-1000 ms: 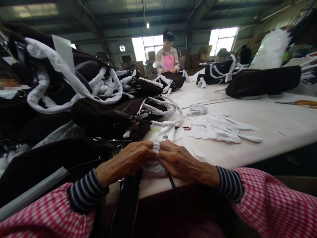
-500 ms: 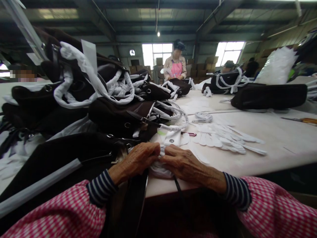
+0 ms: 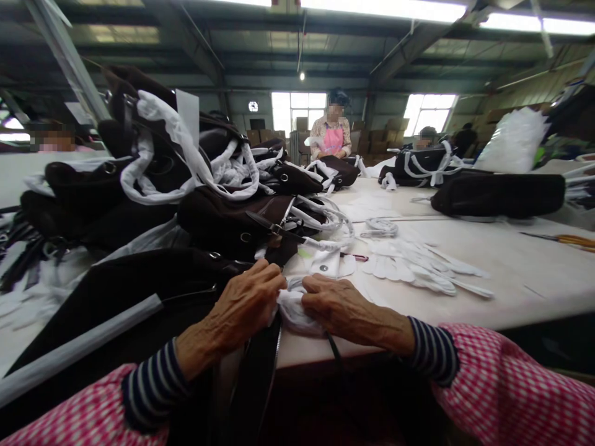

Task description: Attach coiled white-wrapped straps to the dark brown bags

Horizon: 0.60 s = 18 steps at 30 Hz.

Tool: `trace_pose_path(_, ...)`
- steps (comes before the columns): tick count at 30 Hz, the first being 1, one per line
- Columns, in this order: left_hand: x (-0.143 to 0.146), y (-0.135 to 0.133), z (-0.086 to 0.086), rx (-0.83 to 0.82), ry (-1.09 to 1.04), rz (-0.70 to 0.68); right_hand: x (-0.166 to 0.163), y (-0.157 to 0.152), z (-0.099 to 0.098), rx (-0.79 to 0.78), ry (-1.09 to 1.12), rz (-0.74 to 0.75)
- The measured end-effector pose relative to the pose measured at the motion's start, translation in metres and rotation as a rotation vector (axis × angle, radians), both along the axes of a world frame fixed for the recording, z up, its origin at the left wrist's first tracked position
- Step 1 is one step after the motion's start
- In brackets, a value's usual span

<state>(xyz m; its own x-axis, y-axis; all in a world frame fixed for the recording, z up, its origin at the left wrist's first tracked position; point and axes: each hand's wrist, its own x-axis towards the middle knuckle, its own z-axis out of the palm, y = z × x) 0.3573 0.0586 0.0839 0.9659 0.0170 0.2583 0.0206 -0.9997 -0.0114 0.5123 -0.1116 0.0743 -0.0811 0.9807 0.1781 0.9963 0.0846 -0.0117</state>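
My left hand (image 3: 244,303) and my right hand (image 3: 341,306) meet at the table's near edge, both closed on a bunched piece of white wrapping (image 3: 292,306). The wrapping goes round a dark bag strap (image 3: 260,378) that hangs down off the table edge between my arms. A black bag (image 3: 121,291) lies flat just left of my left hand. A white tab with a snap (image 3: 323,263) lies just beyond my fingers.
A heap of dark bags with white-wrapped handles (image 3: 186,173) fills the left of the table (image 3: 511,272). Loose white paper pieces (image 3: 418,263) lie to the right. A long dark bag (image 3: 497,195) and scissors (image 3: 571,240) sit far right. Other people (image 3: 332,130) work at the back.
My left hand has lifted and turned slightly, showing more of the white wrapping between the hands. The head camera has tilted up and shifted a little.
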Motion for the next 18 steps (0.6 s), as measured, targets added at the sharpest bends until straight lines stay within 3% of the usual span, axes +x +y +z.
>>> trace_pose_path(3, 0.005, -0.013, -0.005, -0.022, 0.032, -0.112, 0.000, 0.000, -0.003, 0.027, 0.022, 0.008)
trace_pose_path(7, 0.014, -0.006, -0.010, -0.125, 0.138, -0.021, 0.001, -0.002, -0.009, 0.077, 0.037, -0.017)
trace_pose_path(13, 0.030, 0.014, 0.006, -0.267, 0.207, -0.110, 0.005, -0.004, -0.011, 0.132, 0.096, 0.028)
trace_pose_path(18, 0.040, 0.007, 0.002, -0.152, 0.191, -0.094, 0.010, -0.005, -0.015, 0.195, 0.254, 0.004)
